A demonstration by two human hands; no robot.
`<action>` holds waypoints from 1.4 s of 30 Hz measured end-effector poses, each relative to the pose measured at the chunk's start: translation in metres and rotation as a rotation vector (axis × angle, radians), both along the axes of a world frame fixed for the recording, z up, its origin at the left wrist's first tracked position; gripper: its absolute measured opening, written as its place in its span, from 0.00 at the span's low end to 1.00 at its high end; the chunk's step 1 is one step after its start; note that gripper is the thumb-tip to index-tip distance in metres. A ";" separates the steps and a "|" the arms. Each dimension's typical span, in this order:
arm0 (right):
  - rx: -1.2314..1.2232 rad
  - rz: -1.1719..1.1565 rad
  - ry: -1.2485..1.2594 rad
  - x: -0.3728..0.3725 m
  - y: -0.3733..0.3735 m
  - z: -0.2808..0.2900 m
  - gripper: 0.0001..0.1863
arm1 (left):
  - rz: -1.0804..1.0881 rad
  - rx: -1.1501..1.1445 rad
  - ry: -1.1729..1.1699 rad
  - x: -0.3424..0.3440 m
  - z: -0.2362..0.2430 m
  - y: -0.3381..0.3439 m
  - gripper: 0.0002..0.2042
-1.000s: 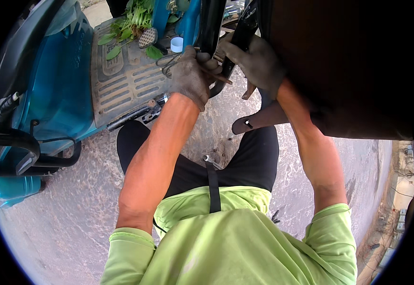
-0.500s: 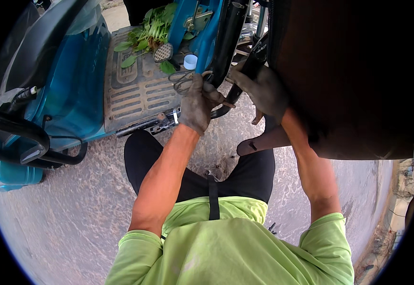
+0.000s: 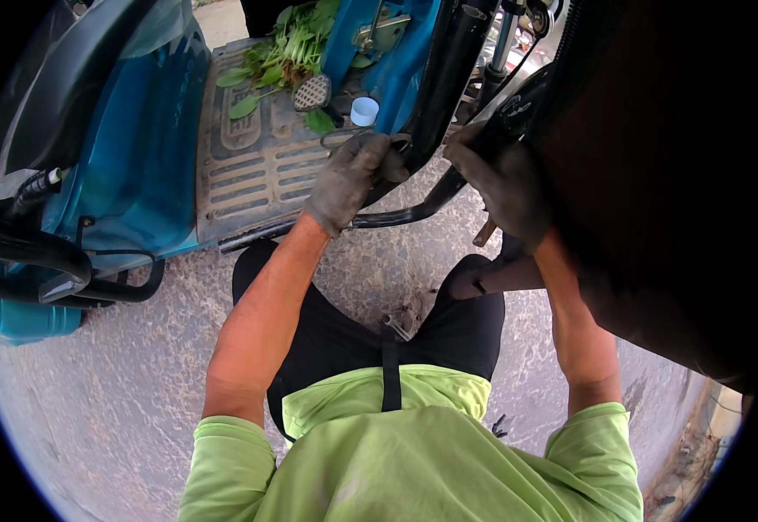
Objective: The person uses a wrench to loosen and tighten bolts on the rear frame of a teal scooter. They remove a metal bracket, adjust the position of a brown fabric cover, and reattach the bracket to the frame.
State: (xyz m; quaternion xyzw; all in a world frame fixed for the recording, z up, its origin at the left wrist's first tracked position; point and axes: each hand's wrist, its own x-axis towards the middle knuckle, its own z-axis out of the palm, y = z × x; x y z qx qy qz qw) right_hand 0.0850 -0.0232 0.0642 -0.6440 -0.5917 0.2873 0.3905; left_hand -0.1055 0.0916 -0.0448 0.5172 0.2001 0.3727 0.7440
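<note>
Both hands wear dirty grey work gloves. My left hand is closed around a black frame tube of a blue scooter, beside its black front column. My right hand grips a black part of the scooter's front end, next to a large dark rounded body that fills the right side. What lies under the right palm is hidden. The grey ribbed footboard lies just left of my left hand.
Green leafy plants and a small white cup sit on the footboard near a pedal. The scooter's black seat and rear rack are at the left. Grey concrete ground lies under my knees.
My view has shifted, so the scooter sits lower and more to the right in the picture. Both hands keep their hold on the black frame parts.
</note>
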 end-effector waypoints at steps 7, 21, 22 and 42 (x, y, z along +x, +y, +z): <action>-0.006 -0.038 0.008 -0.003 0.000 0.006 0.12 | 0.043 -0.096 0.209 0.009 0.020 -0.009 0.21; -0.070 -0.081 0.104 -0.011 0.001 0.012 0.06 | -0.289 0.323 0.525 0.003 0.040 0.055 0.18; -0.049 -0.063 0.087 -0.010 0.002 0.009 0.06 | -0.275 0.318 0.540 0.004 0.044 0.056 0.18; -0.164 -0.192 0.292 -0.030 -0.001 0.018 0.09 | -0.235 -0.057 0.185 -0.011 0.017 0.026 0.23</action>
